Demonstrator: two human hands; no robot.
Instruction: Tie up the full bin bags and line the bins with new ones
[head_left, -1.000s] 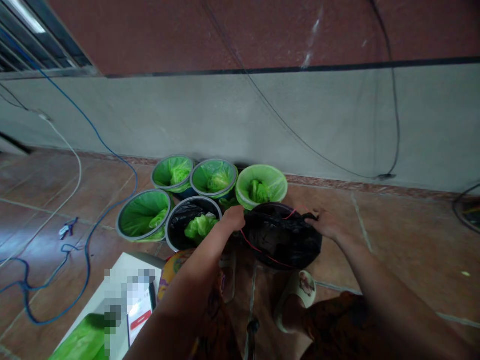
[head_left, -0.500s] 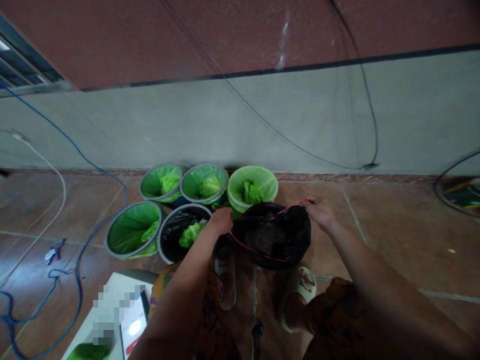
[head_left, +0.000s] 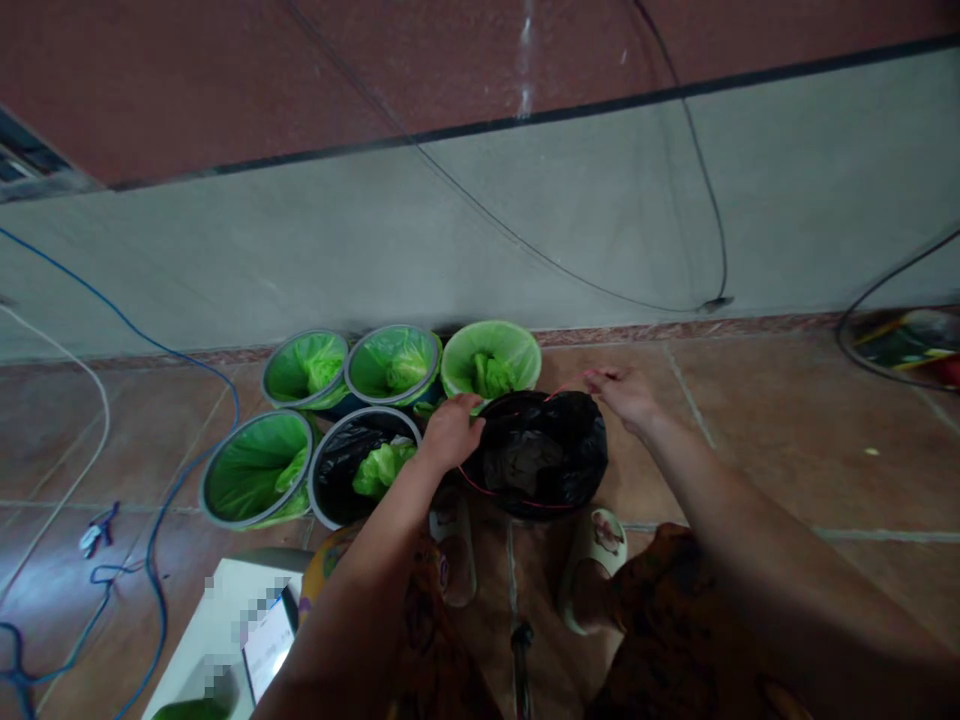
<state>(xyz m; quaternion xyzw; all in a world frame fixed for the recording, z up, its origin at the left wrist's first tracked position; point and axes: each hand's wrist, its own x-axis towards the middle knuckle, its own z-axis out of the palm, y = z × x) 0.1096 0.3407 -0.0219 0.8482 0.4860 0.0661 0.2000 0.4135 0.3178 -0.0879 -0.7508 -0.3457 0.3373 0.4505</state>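
At the centre of the frame, a black bag (head_left: 581,455) is lining a dark bin (head_left: 516,400), its mouth spreading open. The right hand (head_left: 626,395) is pinching a red cord (head_left: 566,385) above the bag's upper right edge. The left hand (head_left: 454,432) is curving its fingers at the left edge; whether it is gripping the bag, one cannot tell.

Room on the left is running tight: the black-lined bin (head_left: 341,465) is standing just beside, its grey rim partly passing under the left forearm, and the pale green bin (head_left: 525,355) is crowding the bag's upper left edge. Three more green-lined bins (head_left: 240,470) are filling centre left, the back ones lining up near the foot of the wall (head_left: 375,260).

Right of centre, floor tiles (head_left: 735,440) are offering the widest room, reaching towards a looping black cable (head_left: 851,330) near the frame's edge. Two slippers (head_left: 598,545) are bounding the lower side, and a white surface (head_left: 191,650) is cornering the lower left.
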